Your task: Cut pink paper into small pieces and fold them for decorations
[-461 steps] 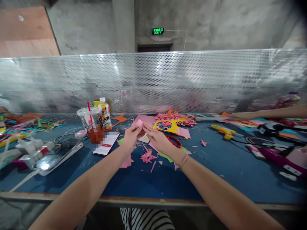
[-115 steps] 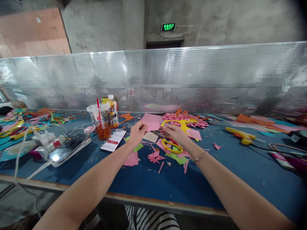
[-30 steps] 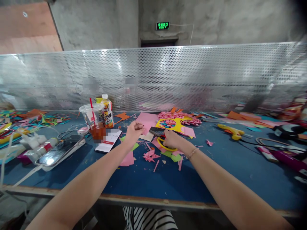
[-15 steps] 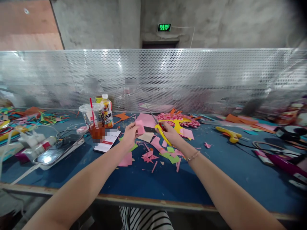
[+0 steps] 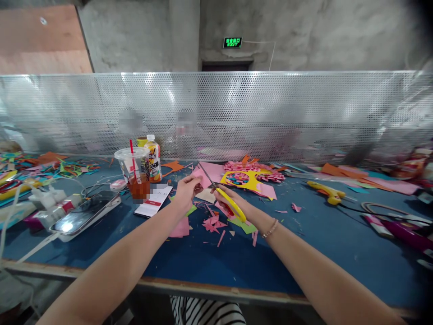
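Near the middle of the table my left hand point(image 5: 186, 193) pinches a small piece of pink paper point(image 5: 202, 177), which partly blends with a larger pink sheet point(image 5: 215, 172) behind it. A pair of scissors point(image 5: 236, 210) with yellow handles is gripped in my right hand point(image 5: 246, 206). Their blades point up and left, parted and right at the pink piece. Whether they touch the paper I cannot make out. Below the hands lie cut pink scraps point(image 5: 212, 223) and green paper point(image 5: 246, 226). Past my right hand, a yellow cut-out sheet point(image 5: 251, 180) rests by a pile of pink folded strips point(image 5: 233, 165).
To the left stand a plastic cup point(image 5: 137, 187) with a red straw and a drink bottle point(image 5: 154, 158). A phone point(image 5: 84, 214) lies beside power plugs point(image 5: 47, 203). At right are a yellow glue gun point(image 5: 326, 193) and its cable. A perforated metal screen point(image 5: 277, 113) closes the far edge.
The scissors have moved left and turned, bringing their blades to the pink paper in my left hand. My left hand stays nearly in place. The view has tilted slightly.
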### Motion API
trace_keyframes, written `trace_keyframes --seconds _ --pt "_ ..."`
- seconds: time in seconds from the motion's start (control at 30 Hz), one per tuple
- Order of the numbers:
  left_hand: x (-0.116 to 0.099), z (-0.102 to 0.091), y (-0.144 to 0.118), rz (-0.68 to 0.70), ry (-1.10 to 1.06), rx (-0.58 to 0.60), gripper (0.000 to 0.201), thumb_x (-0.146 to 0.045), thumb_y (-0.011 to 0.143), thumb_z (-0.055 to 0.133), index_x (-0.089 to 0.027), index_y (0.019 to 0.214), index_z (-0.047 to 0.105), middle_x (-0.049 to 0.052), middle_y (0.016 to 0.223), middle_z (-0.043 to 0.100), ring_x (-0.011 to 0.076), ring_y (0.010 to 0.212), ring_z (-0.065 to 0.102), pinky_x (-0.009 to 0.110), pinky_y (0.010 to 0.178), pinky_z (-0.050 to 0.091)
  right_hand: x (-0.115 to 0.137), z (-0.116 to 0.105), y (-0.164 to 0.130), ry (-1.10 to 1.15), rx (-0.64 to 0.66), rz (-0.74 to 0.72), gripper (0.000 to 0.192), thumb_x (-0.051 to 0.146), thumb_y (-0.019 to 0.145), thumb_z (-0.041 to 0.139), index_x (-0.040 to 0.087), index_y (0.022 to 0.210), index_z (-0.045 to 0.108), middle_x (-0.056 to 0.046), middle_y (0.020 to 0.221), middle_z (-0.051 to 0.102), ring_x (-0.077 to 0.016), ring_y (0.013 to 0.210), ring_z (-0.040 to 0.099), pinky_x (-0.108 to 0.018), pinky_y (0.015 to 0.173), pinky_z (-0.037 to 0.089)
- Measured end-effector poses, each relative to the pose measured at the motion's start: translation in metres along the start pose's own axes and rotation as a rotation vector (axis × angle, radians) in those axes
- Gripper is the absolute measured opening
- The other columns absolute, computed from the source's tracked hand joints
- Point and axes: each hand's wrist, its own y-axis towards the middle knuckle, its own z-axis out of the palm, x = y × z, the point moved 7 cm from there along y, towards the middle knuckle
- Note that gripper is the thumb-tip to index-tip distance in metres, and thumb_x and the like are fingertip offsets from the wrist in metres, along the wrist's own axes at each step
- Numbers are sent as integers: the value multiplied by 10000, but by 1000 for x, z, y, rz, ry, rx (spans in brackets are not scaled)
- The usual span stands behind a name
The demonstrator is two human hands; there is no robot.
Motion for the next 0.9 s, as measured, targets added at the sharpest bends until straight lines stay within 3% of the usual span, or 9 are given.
trace_keyframes --seconds 0.23,0.5,0.9 --pt "1 -1 1 -24 -13 -19 240 -229 491 727 -145 543 508 -48 455 478 48 447 459 186 504 424 4 2 1 3 -23 -31 430 589 730 516 187 877 475 78 553 418 -40 356 345 -174 322 286" --pt "0 -1 1 -17 -9 -7 254 -237 492 738 -142 541 508 -39 470 489 52 453 470 190 503 423 31 -4 -6 -238 -188 -100 434 593 689 538 178 646 419 53 526 404 -53 405 336 -199 364 267" --pt "3 -3 3 -32 16 -8 270 -253 484 752 -142 558 518 -41 468 491 54 451 466 197 511 427 5 -20 5 -137 -224 -106 376 540 711 549 178 815 556 31 583 476 -84 482 403 -207 432 323"
